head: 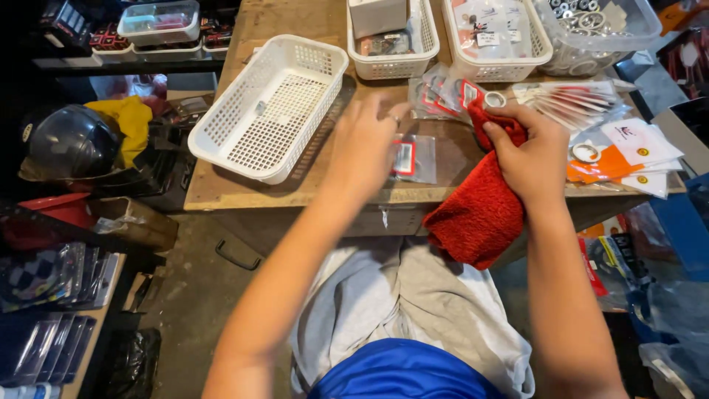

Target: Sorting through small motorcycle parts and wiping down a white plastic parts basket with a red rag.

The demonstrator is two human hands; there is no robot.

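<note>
A: What is each hand doing?

B: The right hand (533,151) is closed around a red cloth (480,210) that hangs over the near edge of the wooden worktop (221,188). The left hand (367,144) is blurred above a small clear packet (413,157); I cannot tell its grip.

A: What lies around them?

B: An empty white basket (269,107) sits left. More packets (443,94) lie just beyond the hands, and orange-and-white packets (628,159) lie right.
</note>
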